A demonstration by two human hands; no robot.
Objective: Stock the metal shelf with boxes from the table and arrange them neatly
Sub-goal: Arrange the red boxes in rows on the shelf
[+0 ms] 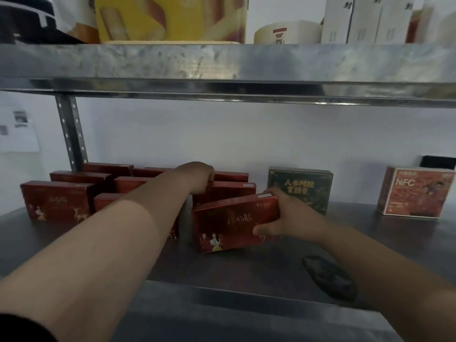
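Right hand clamps a tilted red box; left hand grips another red carton's top (orange box reads "NFC").

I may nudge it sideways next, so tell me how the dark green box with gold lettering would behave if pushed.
The dark green box with gold lettering looks like stiff card with crisp edges, so it should probably keep its shape. It stands upright on a narrow base, so a high push might tip it; push low. The dark metal shelf surface looks smooth, so it likely slides easily.
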